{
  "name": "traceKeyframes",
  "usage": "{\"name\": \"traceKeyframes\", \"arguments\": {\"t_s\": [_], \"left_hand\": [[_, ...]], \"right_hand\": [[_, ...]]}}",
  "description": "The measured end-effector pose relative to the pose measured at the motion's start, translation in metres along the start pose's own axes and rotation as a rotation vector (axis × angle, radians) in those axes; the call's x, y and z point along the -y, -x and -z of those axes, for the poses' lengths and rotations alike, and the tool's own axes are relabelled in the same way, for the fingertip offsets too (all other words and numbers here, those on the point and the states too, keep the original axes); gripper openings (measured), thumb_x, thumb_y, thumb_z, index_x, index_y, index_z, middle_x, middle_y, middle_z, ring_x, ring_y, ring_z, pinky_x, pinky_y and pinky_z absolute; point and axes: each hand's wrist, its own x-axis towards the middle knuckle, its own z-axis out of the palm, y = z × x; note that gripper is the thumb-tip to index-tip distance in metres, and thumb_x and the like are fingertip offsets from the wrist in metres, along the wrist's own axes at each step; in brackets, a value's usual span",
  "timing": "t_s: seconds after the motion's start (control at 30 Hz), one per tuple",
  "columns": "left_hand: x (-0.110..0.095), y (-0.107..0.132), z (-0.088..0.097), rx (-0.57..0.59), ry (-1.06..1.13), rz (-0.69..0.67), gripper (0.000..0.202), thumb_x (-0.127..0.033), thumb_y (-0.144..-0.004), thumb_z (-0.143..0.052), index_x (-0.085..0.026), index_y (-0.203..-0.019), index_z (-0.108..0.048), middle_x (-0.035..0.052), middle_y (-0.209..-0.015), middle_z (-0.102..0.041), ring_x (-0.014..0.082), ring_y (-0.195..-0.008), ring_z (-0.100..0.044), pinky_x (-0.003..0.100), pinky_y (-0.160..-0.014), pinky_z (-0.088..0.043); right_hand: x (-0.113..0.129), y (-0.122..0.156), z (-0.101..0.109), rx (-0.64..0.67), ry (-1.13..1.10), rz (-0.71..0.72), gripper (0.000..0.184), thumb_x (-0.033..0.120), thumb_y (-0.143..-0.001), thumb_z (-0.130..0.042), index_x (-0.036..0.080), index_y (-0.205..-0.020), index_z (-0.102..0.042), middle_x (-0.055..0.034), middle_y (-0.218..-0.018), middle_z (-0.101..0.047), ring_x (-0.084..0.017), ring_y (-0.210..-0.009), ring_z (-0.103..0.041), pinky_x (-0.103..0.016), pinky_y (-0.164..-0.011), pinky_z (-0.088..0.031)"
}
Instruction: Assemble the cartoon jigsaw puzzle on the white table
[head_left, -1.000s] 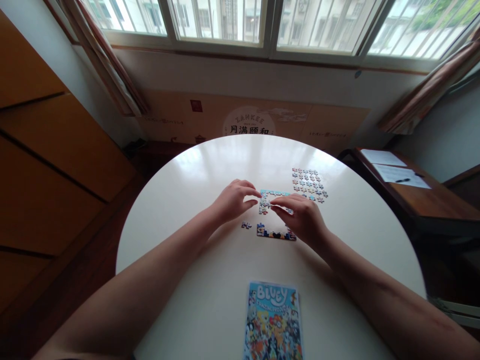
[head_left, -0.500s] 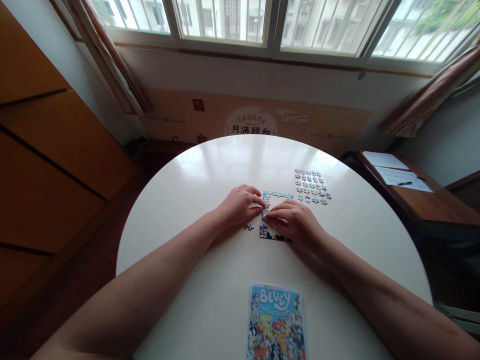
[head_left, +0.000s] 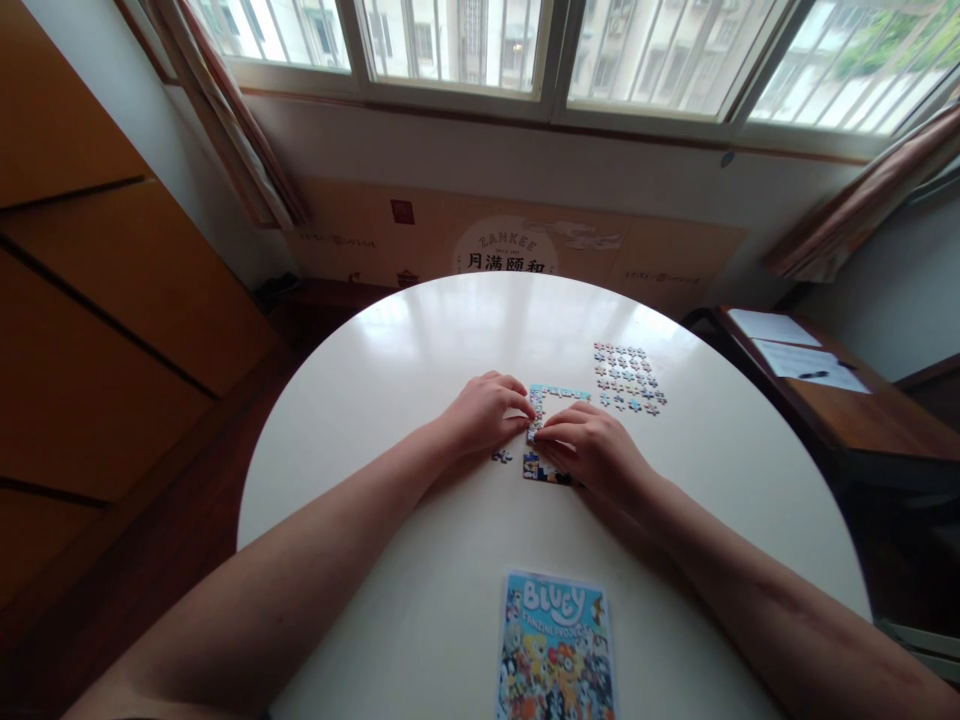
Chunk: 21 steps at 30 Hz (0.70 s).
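Note:
A partly joined jigsaw puzzle lies on the white table, its border pieces forming a frame round a bare middle. My left hand comes in from the left, with thumb and forefinger closed on the puzzle's left edge. From the right, my right hand pinches a small jigsaw piece at the lower part of that same edge. This hand covers the puzzle's right side. The dark bottom strip lies just below, with a narrow gap at its left. A few loose pieces lie beside my left wrist.
Several loose jigsaw pieces are laid out in rows to the puzzle's upper right. Nearer me lies a colourful Bluey picture sheet. The round white table faces a window wall. A wooden desk with papers stands at the right.
The whole view has shifted slightly, so everything sits a little lower and further right. Both hands stay at the puzzle's left edge, with hardly any movement of the fingers.

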Motion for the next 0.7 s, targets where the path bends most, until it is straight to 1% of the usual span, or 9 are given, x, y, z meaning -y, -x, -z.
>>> {"name": "traceKeyframes", "arguments": {"t_s": [0.2,0.33,0.53,0.63,0.7], "left_hand": [[0.000,0.000,0.000,0.002,0.011,0.002,0.011,-0.027,-0.086,-0.074,-0.031,-0.092,-0.082,0.0027,-0.113,-0.074,0.0244,-0.107,-0.062,0.044,-0.102,-0.047],[0.000,-0.001,0.000,0.002,0.009,0.007,0.011,-0.027,-0.086,-0.073,-0.031,-0.092,-0.082,0.0028,-0.113,-0.074,0.0245,-0.107,-0.062,0.044,-0.103,-0.047],[-0.001,-0.001,0.000,-0.004,0.024,0.010,0.012,-0.024,-0.086,-0.073,-0.029,-0.092,-0.082,0.0037,-0.114,-0.073,0.0246,-0.109,-0.062,0.044,-0.104,-0.047],[0.000,0.000,0.011,-0.015,0.071,0.001,0.016,-0.021,-0.085,-0.072,-0.025,-0.099,-0.080,0.0064,-0.115,-0.072,0.0235,-0.109,-0.063,0.040,-0.101,-0.049],[0.002,0.001,0.026,0.044,0.096,-0.009,0.015,-0.022,-0.085,-0.071,-0.022,-0.098,-0.079,0.0066,-0.107,-0.073,0.0213,-0.099,-0.066,0.036,-0.092,-0.051]], "right_hand": [[0.000,0.001,0.000,0.017,0.025,-0.016,0.019,0.033,-0.098,-0.063,0.031,-0.092,-0.080,-0.0012,-0.096,-0.078,-0.022,-0.085,-0.065,-0.036,-0.077,-0.053],[0.002,0.001,0.001,0.061,0.043,-0.041,0.017,0.030,-0.097,-0.064,0.030,-0.093,-0.080,-0.0031,-0.093,-0.076,-0.023,-0.087,-0.063,-0.037,-0.078,-0.052],[0.005,-0.002,0.003,0.096,0.035,-0.076,0.019,0.028,-0.098,-0.061,0.027,-0.092,-0.079,-0.0052,-0.089,-0.073,-0.023,-0.088,-0.063,-0.038,-0.081,-0.051],[0.005,-0.002,0.002,0.096,0.022,-0.083,0.019,0.027,-0.098,-0.061,0.026,-0.093,-0.079,-0.0056,-0.090,-0.073,-0.023,-0.088,-0.063,-0.038,-0.081,-0.051],[0.004,-0.002,0.002,0.088,0.017,-0.080,0.019,0.025,-0.098,-0.060,0.025,-0.093,-0.079,-0.0058,-0.092,-0.073,-0.023,-0.089,-0.063,-0.038,-0.082,-0.051]]}}
